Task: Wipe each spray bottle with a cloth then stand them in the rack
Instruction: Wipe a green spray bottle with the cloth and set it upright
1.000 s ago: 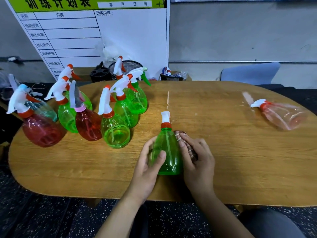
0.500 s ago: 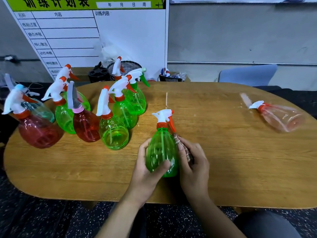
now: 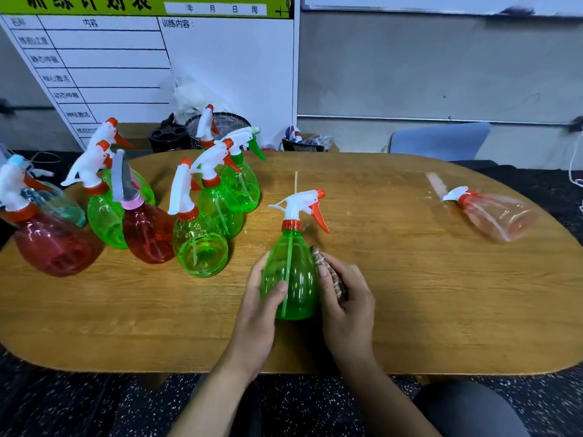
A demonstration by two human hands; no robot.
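Green and see-through, the spray bottle (image 3: pixel 291 275) being cleaned stands upright near the front edge of the wooden counter (image 3: pixel 410 294), its white head and orange trigger pointing right. The left hand (image 3: pixel 257 305) grips its left side, thumb across the front and fingers curled round the body. The right hand (image 3: pixel 345 302) presses a small brownish cloth (image 3: pixel 331 272) against the bottle's right side, its fingers bent round the cloth and pinching it against the plastic.

Left of this, a cluster of upright bottles (image 3: pixel 195 241) stands close together on the counter, some green, some red, one bluish at the far left edge. Well apart on the right, a pale pink bottle (image 3: pixel 495 216) lies on its side, head toward the left.

Behind the counter, a white board (image 3: pixel 126 64) with a printed grid leans against the wall, a dark mesh basket (image 3: pixel 227 127) sits at its foot, and a blue chair back (image 3: pixel 438 140) shows at right.
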